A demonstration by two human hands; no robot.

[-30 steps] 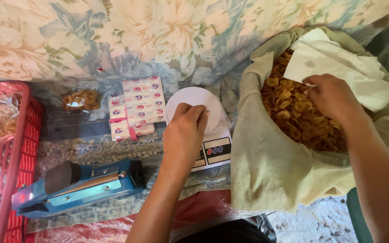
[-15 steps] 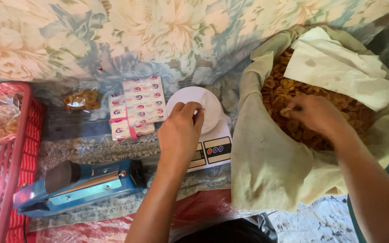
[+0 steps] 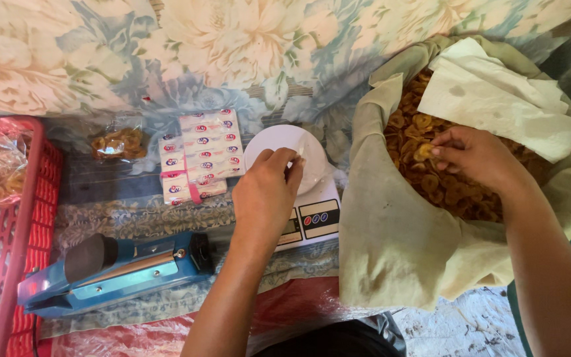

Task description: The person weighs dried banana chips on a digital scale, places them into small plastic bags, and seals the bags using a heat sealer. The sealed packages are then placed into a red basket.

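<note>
Floral cloth [image 3: 232, 39] backdrop | left hand [image 3: 266, 192] pinched over empty scale [image 3: 312, 198] | right hand [image 3: 477, 155], three o'clock, closed on chips [image 3: 431, 185]; weighing judged unstarted.

Single head-worn camera looking steeply down from close above, facing a floral cloth [image 3: 232, 53] backdrop, taking in the scale [image 3: 299, 198] at centre, sack [image 3: 404, 251] at right, red basket [image 3: 8, 264] cropping at left, forearms entering from below.

White-pink packet stack [image 3: 201, 155] beside scale; clear chip bag [image 3: 119, 143] left; scale's grey display panel [image 3: 306, 223].
</note>
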